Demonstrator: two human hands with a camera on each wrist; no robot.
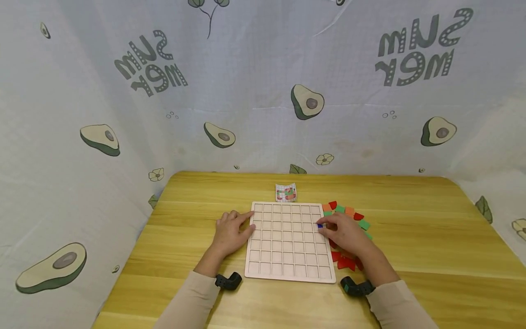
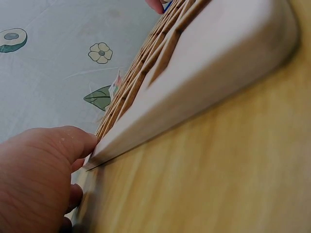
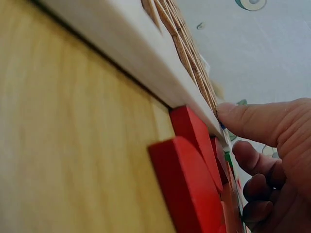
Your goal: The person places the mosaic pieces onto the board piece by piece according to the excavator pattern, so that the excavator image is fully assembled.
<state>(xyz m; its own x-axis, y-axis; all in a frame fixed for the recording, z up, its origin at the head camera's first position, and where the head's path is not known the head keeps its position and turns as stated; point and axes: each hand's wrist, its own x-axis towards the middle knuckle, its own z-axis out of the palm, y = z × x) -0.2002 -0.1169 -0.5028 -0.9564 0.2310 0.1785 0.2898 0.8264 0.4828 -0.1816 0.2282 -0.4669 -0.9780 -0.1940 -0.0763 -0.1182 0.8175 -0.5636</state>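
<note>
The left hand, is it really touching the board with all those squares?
Touching. In the left wrist view, the left hand rests its thumb tip right on the edge of the board, with no gap showing.

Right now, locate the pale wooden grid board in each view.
Head: the pale wooden grid board lies low centre, between left hand and right hand.
Left wrist: board slants from upper right to the left hand.
Right wrist: board slants from upper left to the right hand.
Shared landmark: the right hand, mostly cropped at left wrist's top edge.
</note>
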